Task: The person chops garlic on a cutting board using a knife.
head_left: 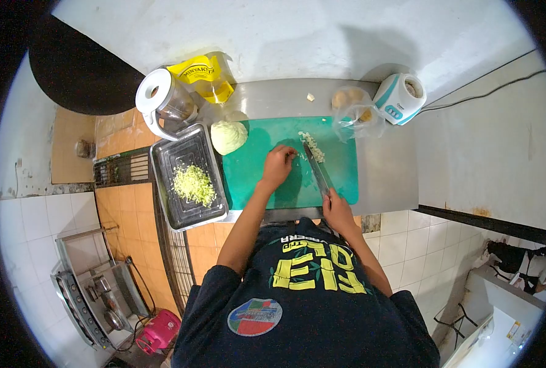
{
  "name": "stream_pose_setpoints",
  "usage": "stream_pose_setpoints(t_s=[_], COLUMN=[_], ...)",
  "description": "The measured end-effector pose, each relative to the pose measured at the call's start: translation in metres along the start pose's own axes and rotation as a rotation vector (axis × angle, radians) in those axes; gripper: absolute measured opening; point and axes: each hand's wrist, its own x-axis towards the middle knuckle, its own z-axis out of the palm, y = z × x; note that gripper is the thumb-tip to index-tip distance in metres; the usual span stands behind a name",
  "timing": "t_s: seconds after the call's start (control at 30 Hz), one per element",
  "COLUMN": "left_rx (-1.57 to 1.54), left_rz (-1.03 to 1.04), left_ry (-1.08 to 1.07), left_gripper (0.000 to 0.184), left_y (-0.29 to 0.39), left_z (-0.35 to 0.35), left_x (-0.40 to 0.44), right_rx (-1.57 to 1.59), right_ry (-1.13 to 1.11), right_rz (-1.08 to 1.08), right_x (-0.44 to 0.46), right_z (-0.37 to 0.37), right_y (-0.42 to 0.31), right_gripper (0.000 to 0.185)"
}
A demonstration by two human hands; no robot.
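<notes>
My right hand (339,211) is wrapped round the handle of a knife (316,165), whose blade points away from me over a green cutting board (254,178). Beside the blade's tip lie finely chopped white pieces (313,146), perhaps garlic or onion. Left of the knife, my left hand (278,165) has its fingers curled together just above the board; whatever they may hold is hidden. Part of a pale green cabbage (229,137) rests at the board's far left corner. A metal tray (168,199) to the left holds shredded cabbage (193,185).
Behind the tray stand a blender jug (181,105) and a yellow pouch (202,72). A plastic bag (360,119) with round brownish items overlaps the board's far right corner, near a white and teal blender base (400,98). A stove (80,306) and pink gas cylinder (158,331) stand lower left.
</notes>
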Motion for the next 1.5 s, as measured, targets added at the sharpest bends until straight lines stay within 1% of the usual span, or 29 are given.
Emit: stream_pose_setpoints(t_s=[0.03,0.1,0.2,0.23,0.3,0.33,0.4,0.5,0.7,0.8,0.83,0.9,1.0,1.13,1.23,1.33,1.43,1.5], left_rx=[0.009,0.026,0.248,0.253,0.262,0.258,0.251,0.345,0.496,0.467,0.453,0.424,0.381,0.376,0.38,0.387,0.379,0.335], left_rz=[0.016,0.047,0.165,0.14,0.092,0.085,0.073,0.145,0.178,0.168,0.173,0.174,0.146,0.161,0.158,0.152,0.154,0.16], left_ry=[0.002,0.004,0.045,0.031,0.004,-0.004,-0.02,-0.003,-0.013,0.042,0.05,0.068,0.063,0.048,0.07,0.088,0.122,0.126], left_gripper=[0.018,0.023,0.031,0.031,0.031,0.031,0.03,0.02,0.014,0.007,0.007,0.008,0.008,0.006,0.006,0.007,0.007,0.006], left_y=[0.003,0.01,0.022,0.019,0.013,0.011,0.012,0.018,0.014,0.01,0.011,0.011,0.01,0.01,0.013,0.014,0.013,0.012], left_z=[-0.002,-0.006,-0.006,-0.003,0.004,0.006,0.007,0.01,0.014,0.018,0.017,0.017,0.016,0.013,0.014,0.016,0.019,0.02], left_x=[-0.002,-0.007,-0.015,-0.014,-0.007,-0.004,0.001,0.004,0.004,-0.002,-0.003,-0.008,-0.005,-0.003,-0.003,-0.003,-0.003,-0.003], right_rx=[-0.013,0.006,0.001,-0.005,-0.007,-0.009,0.001,0.021,0.053,0.03,0.011,-0.017,-0.04,-0.077,-0.082,-0.133,-0.209,-0.2], right_ry=[0.016,0.011,-0.004,-0.008,0.095,0.148,0.145,0.145,0.113,0.052,0.023,0.036,0.015,0.004,-0.05,-0.026,-0.069,-0.015], right_rz=[-0.003,0.031,0.094,0.117,0.085,0.07,0.063,0.062,-0.001,0.011,0.026,0.026,0.034,0.037,0.073,0.038,0.054,0.021], right_x=[-0.003,-0.009,-0.012,-0.013,-0.012,-0.011,-0.009,-0.008,-0.015,-0.016,-0.017,-0.02,-0.019,-0.017,-0.016,-0.014,-0.005,0.007], right_z=[-0.001,0.0,-0.001,-0.001,0.003,0.005,0.004,0.004,0.006,0.013,0.014,0.014,0.012,0.007,0.001,0.009,0.018,0.023], right_y=[0.0,0.004,0.009,0.01,0.014,0.017,0.022,0.024,0.024,0.026,0.026,0.022,0.016,0.006,-0.007,-0.006,-0.005,-0.008], right_gripper=[0.029,0.036,0.042,0.043,0.037,0.034,0.034,0.033,0.029,0.03,0.031,0.033,0.034,0.034,0.028,0.028,0.028,0.029])
